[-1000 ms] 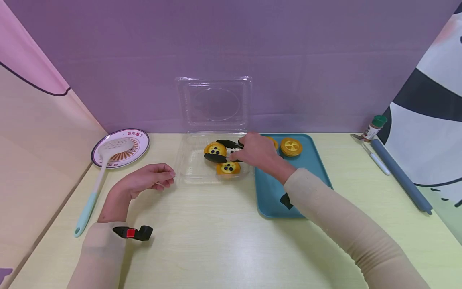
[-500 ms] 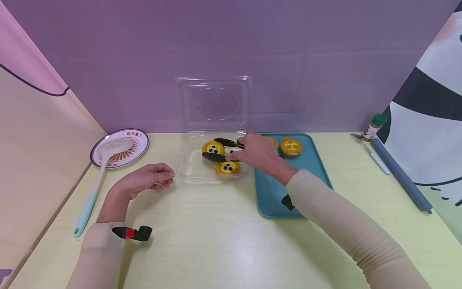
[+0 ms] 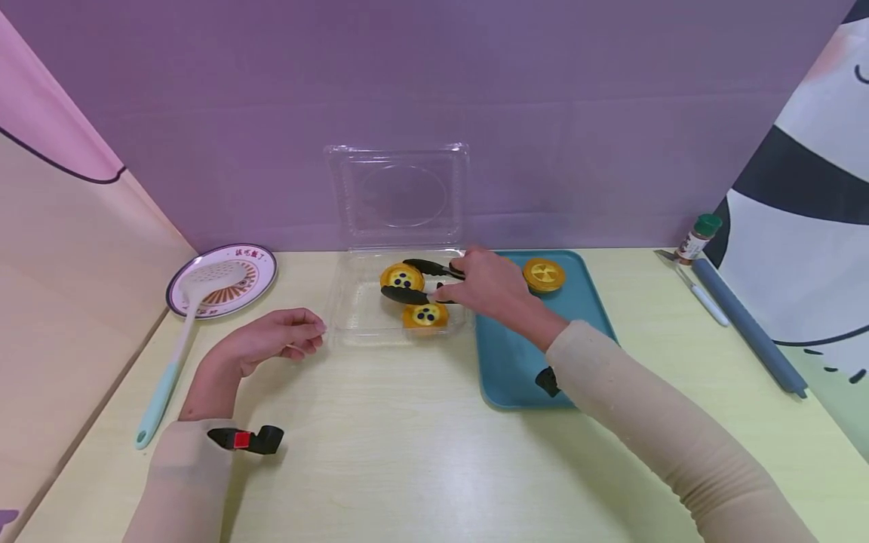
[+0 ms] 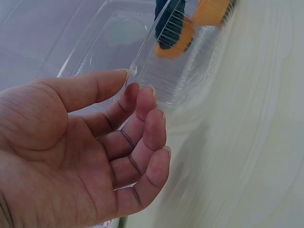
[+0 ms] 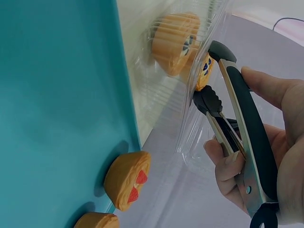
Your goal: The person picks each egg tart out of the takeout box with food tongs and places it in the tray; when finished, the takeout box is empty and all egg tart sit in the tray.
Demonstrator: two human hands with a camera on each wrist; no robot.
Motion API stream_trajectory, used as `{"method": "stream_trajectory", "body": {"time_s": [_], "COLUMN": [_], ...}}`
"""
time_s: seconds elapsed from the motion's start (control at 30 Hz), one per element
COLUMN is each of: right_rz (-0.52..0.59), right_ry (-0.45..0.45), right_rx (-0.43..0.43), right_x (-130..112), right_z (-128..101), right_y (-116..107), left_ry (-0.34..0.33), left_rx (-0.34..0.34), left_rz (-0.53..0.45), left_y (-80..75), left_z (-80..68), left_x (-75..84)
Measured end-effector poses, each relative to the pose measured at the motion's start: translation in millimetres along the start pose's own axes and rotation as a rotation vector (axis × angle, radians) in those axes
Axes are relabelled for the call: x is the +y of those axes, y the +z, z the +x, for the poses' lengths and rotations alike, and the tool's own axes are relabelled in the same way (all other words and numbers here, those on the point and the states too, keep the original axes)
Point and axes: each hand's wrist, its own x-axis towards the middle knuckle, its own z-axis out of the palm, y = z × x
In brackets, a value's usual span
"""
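My right hand point(image 3: 490, 283) grips black-handled food tongs point(image 5: 249, 123) over the clear plastic container point(image 3: 353, 320). Between the tong tips sits a blueberry tart point(image 3: 402, 276); whether they squeeze it I cannot tell. A second blueberry tart point(image 3: 425, 317) lies in front of it, inside the container. At the container's front left corner, my left hand point(image 3: 278, 339) pinches the rim with thumb and forefinger, its other fingers loosely bent. Partly under the right forearm lies a blue tray point(image 3: 502, 377) bearing a tart point(image 3: 543, 274). Another tart point(image 5: 97, 220) on it shows only in the right wrist view.
The container's lid point(image 3: 403, 196) stands raised at the back. On the left, a slotted turner point(image 3: 161, 396) leans on a patterned plate point(image 3: 265, 275). Far right are a green-capped jar point(image 3: 699, 237), a white-handled knife point(image 3: 709, 304) and a grey-blue rod point(image 3: 750, 332).
The tongs and the tart between them shifted slightly left, then stayed nearly still. The right hand now covers the tart behind it on the tray. The left hand has kept its place.
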Motion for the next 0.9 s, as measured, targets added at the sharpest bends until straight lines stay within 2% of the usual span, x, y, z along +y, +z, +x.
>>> {"method": "stream_trajectory", "body": {"time_s": [0.53, 0.9], "right_rz": [0.015, 0.04], "right_ry": [0.0, -0.009], "right_rx": [0.031, 0.063], "right_x": [11, 18], "right_z": [-6, -22], "right_y": [-10, -19], "left_ry": [-0.002, 0.0], "left_rx": [0.005, 0.002], "left_rz": [0.013, 0.013], "left_y": [0.4, -0.9], "left_z": [0.3, 0.1], "left_x": [-0.7, -0.9]}}
